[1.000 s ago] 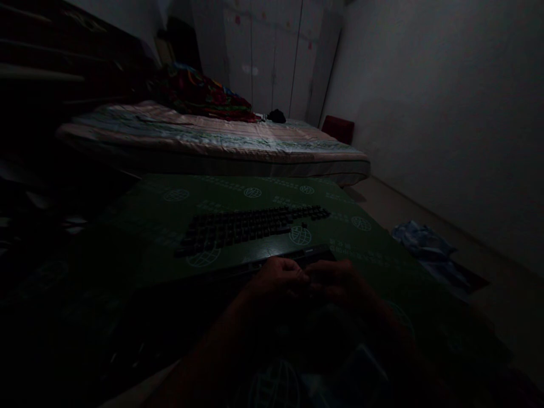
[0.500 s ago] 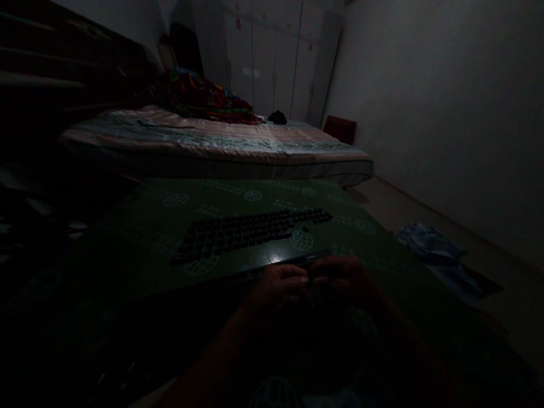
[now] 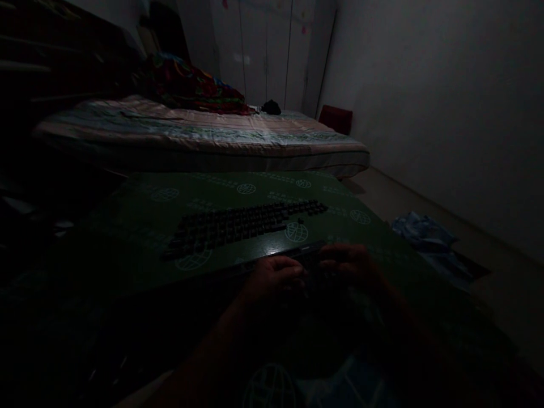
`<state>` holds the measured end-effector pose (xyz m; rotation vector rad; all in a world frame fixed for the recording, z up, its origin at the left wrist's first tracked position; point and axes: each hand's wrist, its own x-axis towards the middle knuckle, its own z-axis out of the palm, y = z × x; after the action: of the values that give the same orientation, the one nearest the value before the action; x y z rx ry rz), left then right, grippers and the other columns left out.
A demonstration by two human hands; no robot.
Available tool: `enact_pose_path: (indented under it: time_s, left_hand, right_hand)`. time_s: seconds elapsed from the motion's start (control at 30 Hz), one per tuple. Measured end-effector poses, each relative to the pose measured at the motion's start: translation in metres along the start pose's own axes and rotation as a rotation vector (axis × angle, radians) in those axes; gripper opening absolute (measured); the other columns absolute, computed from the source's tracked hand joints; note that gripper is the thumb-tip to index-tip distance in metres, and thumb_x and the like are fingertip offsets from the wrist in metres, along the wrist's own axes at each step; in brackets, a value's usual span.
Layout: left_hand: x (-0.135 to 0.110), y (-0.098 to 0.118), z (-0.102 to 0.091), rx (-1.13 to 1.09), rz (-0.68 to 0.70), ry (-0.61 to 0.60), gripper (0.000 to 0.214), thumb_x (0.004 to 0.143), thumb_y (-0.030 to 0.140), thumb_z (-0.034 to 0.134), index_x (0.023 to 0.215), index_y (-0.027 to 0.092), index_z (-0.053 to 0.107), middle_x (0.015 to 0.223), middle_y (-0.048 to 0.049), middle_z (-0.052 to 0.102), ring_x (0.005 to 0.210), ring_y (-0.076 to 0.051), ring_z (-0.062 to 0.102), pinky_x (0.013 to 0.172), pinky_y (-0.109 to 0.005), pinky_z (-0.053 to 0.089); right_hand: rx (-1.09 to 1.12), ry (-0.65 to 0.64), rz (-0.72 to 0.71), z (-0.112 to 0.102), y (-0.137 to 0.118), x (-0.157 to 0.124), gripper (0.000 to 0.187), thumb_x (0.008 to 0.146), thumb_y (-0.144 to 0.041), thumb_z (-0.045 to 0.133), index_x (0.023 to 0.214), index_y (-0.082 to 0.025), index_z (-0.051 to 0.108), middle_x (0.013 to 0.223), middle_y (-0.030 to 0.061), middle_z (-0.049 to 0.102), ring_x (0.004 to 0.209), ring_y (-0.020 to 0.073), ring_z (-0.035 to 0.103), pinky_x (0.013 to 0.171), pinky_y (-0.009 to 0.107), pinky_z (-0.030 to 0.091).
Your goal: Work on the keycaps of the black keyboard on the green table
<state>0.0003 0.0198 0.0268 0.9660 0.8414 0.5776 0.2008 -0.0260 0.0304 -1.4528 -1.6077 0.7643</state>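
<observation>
A dark keyboard (image 3: 304, 249) lies on the green table (image 3: 323, 195), most of its body lost in shadow. My left hand (image 3: 278, 275) is over its right part, fingers curled and thumb pressed toward them; whatever they pinch is too dark to make out. Close by, my right hand (image 3: 346, 260) bends over the keyboard's right end with its fingers drawn together. Their tips blend into the black keys, so anything in them is hidden. Beyond the keyboard, loose black keycaps (image 3: 238, 224) are laid out in rows. One small keycap (image 3: 300, 221) sits apart near their right side.
A bed (image 3: 255, 133) with a striped sheet stands behind the table, a red patterned blanket (image 3: 191, 85) heaped on it. Pale blue cloth or plastic (image 3: 425, 229) lies on the floor at right. A wardrobe (image 3: 255, 62) and white wall close the room. Light is very dim.
My hands have moved slightly apart, the right one shifting away from the left fingertips. The view has tilted a little, so the bed and keycaps sit higher and further left.
</observation>
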Motion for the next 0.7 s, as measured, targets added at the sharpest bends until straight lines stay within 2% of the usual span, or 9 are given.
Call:
enact_pose_path:
  time_s: [0.13, 0.3, 0.5, 0.7]
  left_hand:
    - [0.0, 0.0, 0.001, 0.06, 0.069, 0.145, 0.021, 0.055, 0.027, 0.071, 0.069, 0.012, 0.064, 0.066, -0.0042, 0.066, 0.051, -0.012, 0.058, 0.051, -0.024, 0.045]
    - [-0.001, 0.001, 0.003, 0.152, 0.11, 0.2, 0.02, 0.058, 0.03, 0.068, 0.067, 0.012, 0.064, 0.054, -0.0013, 0.062, 0.047, -0.012, 0.055, 0.048, -0.023, 0.042]
    - [-0.002, 0.002, 0.004, 0.22, 0.135, 0.275, 0.022, 0.058, 0.031, 0.067, 0.068, 0.012, 0.064, 0.055, -0.0013, 0.062, 0.049, -0.012, 0.055, 0.049, -0.022, 0.042]
    - [0.001, 0.0, 0.002, 0.322, 0.156, 0.263, 0.02, 0.058, 0.033, 0.065, 0.065, 0.014, 0.065, 0.056, 0.0008, 0.061, 0.05, -0.012, 0.053, 0.049, -0.021, 0.04]
  right_hand:
    - [-0.068, 0.088, 0.034, -0.015, 0.017, 0.008, 0.025, 0.066, -0.033, 0.065, 0.085, -0.017, 0.07, 0.074, 0.0025, 0.068, 0.064, 0.0144, 0.06, 0.056, 0.023, 0.045]
    - [-0.135, 0.133, 0.135, -0.027, 0.036, 0.025, 0.03, 0.063, -0.035, 0.065, 0.083, -0.013, 0.071, 0.059, 0.0009, 0.063, 0.051, 0.0114, 0.053, 0.046, 0.021, 0.038]
    - [-0.174, 0.131, 0.139, -0.031, 0.059, 0.042, 0.026, 0.063, -0.033, 0.063, 0.081, -0.015, 0.071, 0.071, 0.0041, 0.068, 0.061, 0.0144, 0.059, 0.054, 0.023, 0.042]
    - [-0.283, 0.103, 0.184, -0.031, 0.073, 0.057, 0.028, 0.066, -0.03, 0.063, 0.088, -0.015, 0.071, 0.079, 0.0057, 0.07, 0.068, 0.0162, 0.062, 0.059, 0.024, 0.044]
